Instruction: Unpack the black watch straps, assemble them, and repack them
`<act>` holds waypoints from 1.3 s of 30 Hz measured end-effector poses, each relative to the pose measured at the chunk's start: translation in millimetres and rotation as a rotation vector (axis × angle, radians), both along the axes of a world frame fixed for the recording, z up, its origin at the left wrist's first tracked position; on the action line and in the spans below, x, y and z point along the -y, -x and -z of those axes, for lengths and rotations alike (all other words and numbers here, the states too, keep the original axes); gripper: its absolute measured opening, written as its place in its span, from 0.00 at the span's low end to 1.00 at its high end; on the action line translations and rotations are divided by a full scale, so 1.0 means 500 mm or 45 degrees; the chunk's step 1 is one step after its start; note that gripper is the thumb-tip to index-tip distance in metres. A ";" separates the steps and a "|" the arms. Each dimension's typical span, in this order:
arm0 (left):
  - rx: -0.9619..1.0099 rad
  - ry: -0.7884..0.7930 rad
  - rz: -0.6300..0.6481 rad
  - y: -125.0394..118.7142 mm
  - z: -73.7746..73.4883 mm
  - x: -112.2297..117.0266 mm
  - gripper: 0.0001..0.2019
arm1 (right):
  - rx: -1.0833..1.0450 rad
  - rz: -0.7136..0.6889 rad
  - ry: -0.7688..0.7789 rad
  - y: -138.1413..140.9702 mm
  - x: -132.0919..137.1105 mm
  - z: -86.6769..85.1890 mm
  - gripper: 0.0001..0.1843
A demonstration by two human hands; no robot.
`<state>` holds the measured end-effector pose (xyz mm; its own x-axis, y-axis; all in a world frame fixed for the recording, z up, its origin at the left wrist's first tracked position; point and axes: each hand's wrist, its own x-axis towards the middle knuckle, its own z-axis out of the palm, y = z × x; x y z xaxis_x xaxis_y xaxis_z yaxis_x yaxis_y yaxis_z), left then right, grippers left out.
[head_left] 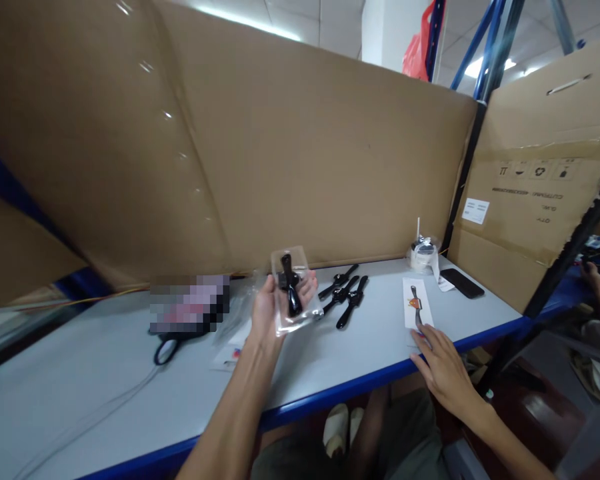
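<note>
My left hand (273,303) is raised above the grey table (105,373) and grips a clear plastic bag (294,293) with a black watch inside it. My right hand (443,367) lies flat near the table's blue front edge, fingers spread, its fingertips touching a white printed card (417,303). Three black watches (345,293) lie side by side on the table between the two hands.
A tall cardboard wall (280,153) backs the table. A roll of tape (423,255) and a black phone (462,283) lie at the back right, beside a cardboard box (535,193). A blurred object (190,303) and loose bags lie left. Another person's hand (597,280) shows far right.
</note>
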<state>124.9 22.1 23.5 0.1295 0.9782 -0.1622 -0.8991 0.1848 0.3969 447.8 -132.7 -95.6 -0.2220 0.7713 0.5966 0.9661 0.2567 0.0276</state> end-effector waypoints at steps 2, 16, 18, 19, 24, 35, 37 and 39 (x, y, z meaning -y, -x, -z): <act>-0.020 0.007 0.052 0.003 0.011 0.038 0.30 | -0.008 -0.029 -0.023 -0.010 0.001 0.027 0.25; 0.002 0.002 0.236 0.011 0.193 0.149 0.25 | -0.350 -0.226 -0.277 -0.040 -0.021 0.079 0.20; -0.020 0.014 0.222 0.009 0.186 0.154 0.26 | -0.396 -0.250 -0.290 -0.043 -0.024 0.081 0.18; -0.020 0.024 0.196 0.007 0.182 0.157 0.26 | -0.416 -0.261 -0.294 -0.045 -0.025 0.080 0.17; 0.038 0.042 0.106 0.005 0.173 0.167 0.24 | -0.527 -0.322 -0.244 -0.064 -0.017 0.050 0.13; 0.000 0.187 0.068 -0.010 0.131 0.195 0.27 | -0.666 0.222 0.067 -0.064 -0.044 -0.079 0.20; 0.015 0.196 0.054 -0.010 0.132 0.196 0.26 | -0.514 0.342 0.076 -0.049 -0.043 -0.101 0.20; 0.021 0.196 0.072 -0.007 0.135 0.195 0.25 | -0.330 0.518 0.180 -0.032 -0.037 -0.118 0.19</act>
<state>128.5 -75.6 -43.8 0.1878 0.9329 -0.3072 -0.8914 0.2933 0.3454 464.0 -114.4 -36.8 0.2552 0.8418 0.4757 0.9592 -0.1584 -0.2344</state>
